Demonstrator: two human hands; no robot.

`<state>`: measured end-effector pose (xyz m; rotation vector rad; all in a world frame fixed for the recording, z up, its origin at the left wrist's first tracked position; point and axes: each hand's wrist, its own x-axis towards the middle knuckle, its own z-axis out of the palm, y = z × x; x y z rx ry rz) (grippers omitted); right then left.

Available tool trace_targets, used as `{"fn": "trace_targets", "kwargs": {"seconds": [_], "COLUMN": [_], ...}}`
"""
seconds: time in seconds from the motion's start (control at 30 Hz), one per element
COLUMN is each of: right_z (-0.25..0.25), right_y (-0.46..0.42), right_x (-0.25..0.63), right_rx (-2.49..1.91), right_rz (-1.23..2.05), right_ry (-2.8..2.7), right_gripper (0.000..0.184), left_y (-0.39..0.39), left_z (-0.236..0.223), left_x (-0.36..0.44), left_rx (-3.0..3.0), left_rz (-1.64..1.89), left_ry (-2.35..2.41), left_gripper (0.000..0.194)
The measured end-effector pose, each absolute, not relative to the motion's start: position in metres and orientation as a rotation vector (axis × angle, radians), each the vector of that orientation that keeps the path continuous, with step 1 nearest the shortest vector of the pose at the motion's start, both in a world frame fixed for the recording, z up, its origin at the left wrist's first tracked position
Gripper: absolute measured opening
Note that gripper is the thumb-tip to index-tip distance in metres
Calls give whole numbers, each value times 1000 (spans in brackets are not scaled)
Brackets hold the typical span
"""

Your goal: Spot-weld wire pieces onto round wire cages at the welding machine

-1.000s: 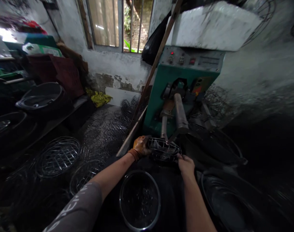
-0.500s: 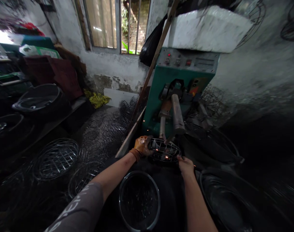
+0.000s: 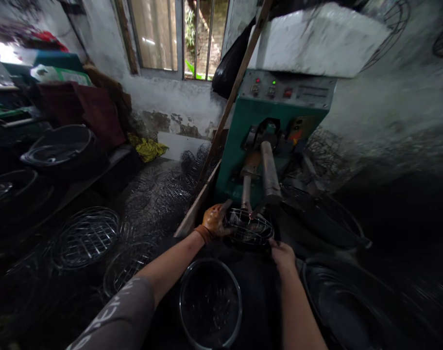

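Observation:
A small round wire basket (image 3: pixel 248 227) lies under the two metal arms (image 3: pixel 268 172) of a green welding machine (image 3: pixel 276 131). My left hand (image 3: pixel 214 220), in an orange glove, grips the basket's left rim. On the near right rim my bare right hand (image 3: pixel 282 253) is closed around the wire. A round metal hoop (image 3: pixel 210 301) lies flat just in front of me, between my forearms.
Finished wire baskets (image 3: pixel 85 236) are piled on the floor at left, with loose wire mesh behind them. Dark tubs (image 3: pixel 59 146) stand on a bench at far left. A wooden stick (image 3: pixel 236 92) leans against the machine. More hoops (image 3: pixel 338 301) lie at right.
Sparks that showed on the basket half a second ago are gone. A green lamp now glows on the machine's panel. My right hand has slid slightly along the rim.

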<state>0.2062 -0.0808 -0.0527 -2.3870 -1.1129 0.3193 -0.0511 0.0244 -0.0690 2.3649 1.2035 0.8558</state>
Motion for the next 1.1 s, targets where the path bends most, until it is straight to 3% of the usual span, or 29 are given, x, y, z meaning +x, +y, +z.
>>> {"fn": "trace_targets", "kwargs": {"seconds": [0.17, 0.37, 0.63, 1.1], "right_z": [-6, 21, 15, 17], "right_y": [-88, -62, -66, -69], "right_x": [146, 67, 104, 116], "right_rx": [-2394, -2489, -2567, -2603], "right_rz": [259, 333, 240, 250], "right_ry": [-1534, -1640, -1427, -1413], "right_gripper": [39, 38, 39, 39], "left_y": [29, 34, 25, 18], "left_z": [-107, -95, -61, -49], "left_x": [-69, -71, -64, -54], "left_rx": [2075, 2108, 2428, 2522], "left_rz": [828, 690, 698, 598], "left_ry": [1269, 1369, 1286, 1328], "left_gripper": [100, 80, 87, 72]}}
